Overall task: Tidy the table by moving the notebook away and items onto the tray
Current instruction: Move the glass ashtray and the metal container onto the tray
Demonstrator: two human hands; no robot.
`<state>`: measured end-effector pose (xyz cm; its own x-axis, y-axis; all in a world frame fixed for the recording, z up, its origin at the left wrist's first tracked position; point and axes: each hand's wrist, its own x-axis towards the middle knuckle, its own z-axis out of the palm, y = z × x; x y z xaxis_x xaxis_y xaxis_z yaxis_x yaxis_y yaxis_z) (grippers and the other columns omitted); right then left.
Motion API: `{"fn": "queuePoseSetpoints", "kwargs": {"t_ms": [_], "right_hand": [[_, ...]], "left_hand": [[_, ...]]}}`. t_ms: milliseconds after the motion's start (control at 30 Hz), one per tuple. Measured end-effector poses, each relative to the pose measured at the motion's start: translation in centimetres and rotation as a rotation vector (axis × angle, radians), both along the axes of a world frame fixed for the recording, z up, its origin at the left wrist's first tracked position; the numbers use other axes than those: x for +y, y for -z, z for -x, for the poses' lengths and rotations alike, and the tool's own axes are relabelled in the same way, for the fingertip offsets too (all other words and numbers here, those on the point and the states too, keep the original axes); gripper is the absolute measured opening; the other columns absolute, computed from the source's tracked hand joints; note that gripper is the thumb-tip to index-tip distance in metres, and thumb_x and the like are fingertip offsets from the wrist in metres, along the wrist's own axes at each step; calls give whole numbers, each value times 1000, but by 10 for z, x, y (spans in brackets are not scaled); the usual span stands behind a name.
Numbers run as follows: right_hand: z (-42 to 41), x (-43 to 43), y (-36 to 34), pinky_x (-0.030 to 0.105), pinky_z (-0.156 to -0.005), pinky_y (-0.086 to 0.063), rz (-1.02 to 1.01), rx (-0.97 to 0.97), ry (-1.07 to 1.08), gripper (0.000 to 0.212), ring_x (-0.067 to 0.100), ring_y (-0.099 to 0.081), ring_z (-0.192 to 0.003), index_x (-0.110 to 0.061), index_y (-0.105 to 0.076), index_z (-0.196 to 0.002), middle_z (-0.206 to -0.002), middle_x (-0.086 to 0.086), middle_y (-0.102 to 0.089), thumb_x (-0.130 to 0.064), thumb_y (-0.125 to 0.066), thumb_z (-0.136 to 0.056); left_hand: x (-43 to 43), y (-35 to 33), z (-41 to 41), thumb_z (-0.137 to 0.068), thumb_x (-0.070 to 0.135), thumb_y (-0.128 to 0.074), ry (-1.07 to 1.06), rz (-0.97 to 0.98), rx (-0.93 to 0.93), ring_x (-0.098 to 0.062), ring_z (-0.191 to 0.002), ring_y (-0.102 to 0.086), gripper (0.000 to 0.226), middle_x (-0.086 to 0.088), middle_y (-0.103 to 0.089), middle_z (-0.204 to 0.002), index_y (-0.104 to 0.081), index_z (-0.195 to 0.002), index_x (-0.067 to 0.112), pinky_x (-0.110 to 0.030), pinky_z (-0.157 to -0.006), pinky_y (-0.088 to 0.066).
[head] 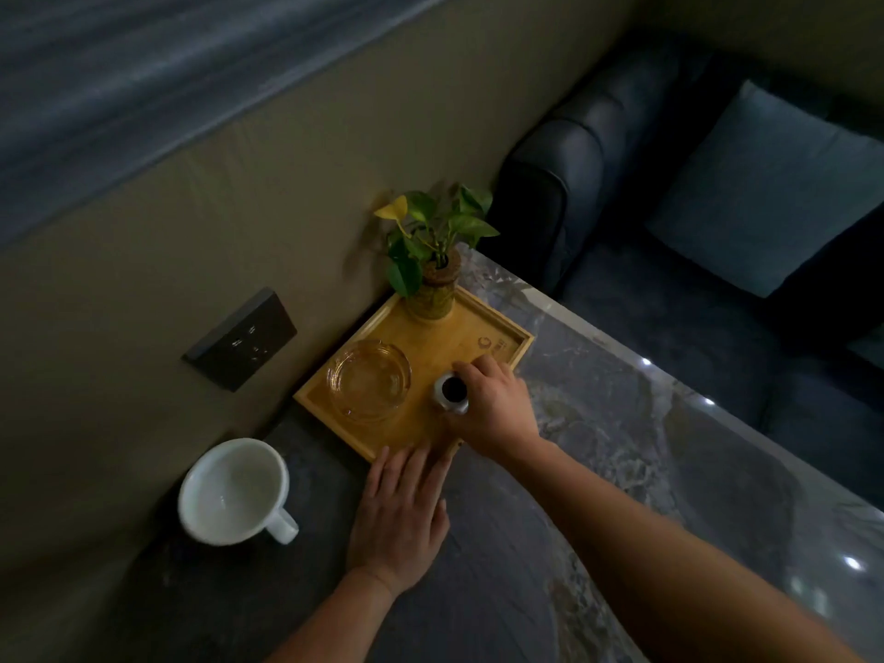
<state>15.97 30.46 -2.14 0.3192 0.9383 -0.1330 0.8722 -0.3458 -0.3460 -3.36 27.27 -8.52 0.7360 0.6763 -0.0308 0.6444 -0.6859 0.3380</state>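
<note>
A wooden tray point(497, 334) sits at the table's far corner against the wall. On it stand a glass ashtray point(368, 379), a small plant in a glass vase point(433, 294) and a small silver container with a dark top point(451, 393). My right hand point(495, 409) is wrapped around that container, which rests on the tray's near right part. Flat on the table lies my left hand point(399, 514), fingers together, its fingertips touching the tray's near edge. A white mug point(234, 490) stands on the table to the left of the tray. No notebook is in view.
The marble table point(622, 447) runs along a beige wall with a dark socket plate point(241, 346). Beyond the table's right edge is a dark sofa point(598, 150) with a blue cushion point(765, 189).
</note>
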Motion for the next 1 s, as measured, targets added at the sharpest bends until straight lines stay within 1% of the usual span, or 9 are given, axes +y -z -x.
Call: {"fn": "queuePoseSetpoints", "kwargs": {"t_ms": [100, 200, 267, 433, 667, 800, 900, 1000], "right_hand": [[-5, -2, 5, 43, -95, -39, 14, -34, 0, 62, 25, -50, -111, -28, -48, -135, -120, -1, -54, -45, -67, -79], [-10, -4, 8, 44, -95, -37, 15, -51, 0, 62, 25, -48, -112, -30, -47, -135, -121, -2, -55, -48, -65, -79], [-11, -4, 8, 43, -92, -38, 9, -58, -2, 62, 25, -47, -111, -31, -48, -134, -120, -1, -55, -48, -66, -77], [-9, -4, 7, 42, -91, -41, 25, -45, 18, 63, 26, -46, -110, -31, -46, -133, -118, 0, -54, -47, -67, -76], [-7, -7, 5, 45, -97, -44, 36, -15, 34, 72, 28, -45, -117, -27, -40, -141, -126, 3, -52, -47, -65, -77], [-7, -12, 4, 46, -97, -45, 27, 14, 40, 74, 28, -44, -117, -26, -40, -142, -127, 3, -50, -47, -69, -77], [-4, -16, 3, 47, -97, -45, 10, 42, 54, 73, 29, -45, -117, -25, -41, -141, -128, 4, -50, -45, -70, -77], [-2, -22, -1, 46, -96, -46, -15, 68, 77, 65, 30, -47, -117, -24, -45, -139, -127, 5, -52, -44, -67, -81]], "left_hand": [[0, 1, -1, -90, 39, -47, 3, 4, -15, -28, -133, -41, 76, -6, -46, -141, -10, -156, 30, -52, -118, -19], [0, 2, 0, -91, 39, -46, 5, 5, -21, -28, -133, -41, 74, -7, -47, -141, -11, -155, 30, -53, -117, -23], [0, 2, 0, -91, 39, -45, 4, 5, -11, -28, -133, -41, 72, -7, -48, -141, -12, -155, 30, -53, -116, -24], [0, 3, 0, -90, 40, -46, 3, 4, 8, -28, -133, -40, 73, -8, -47, -142, -14, -155, 30, -53, -117, -22], [1, 4, 0, -91, 39, -44, 2, 11, 14, -28, -135, -39, 72, -8, -46, -143, -12, -155, 30, -53, -118, -21], [1, 3, 0, -91, 39, -45, 4, 5, 29, -29, -135, -39, 72, -8, -46, -142, -12, -155, 30, -53, -118, -21], [1, 2, 0, -92, 38, -44, 7, 0, 37, -29, -135, -39, 71, -9, -46, -142, -14, -155, 29, -53, -118, -21], [1, 0, 0, -92, 39, -45, 3, 1, 58, -28, -134, -39, 67, -9, -46, -143, -21, -154, 28, -53, -118, -21]]}}
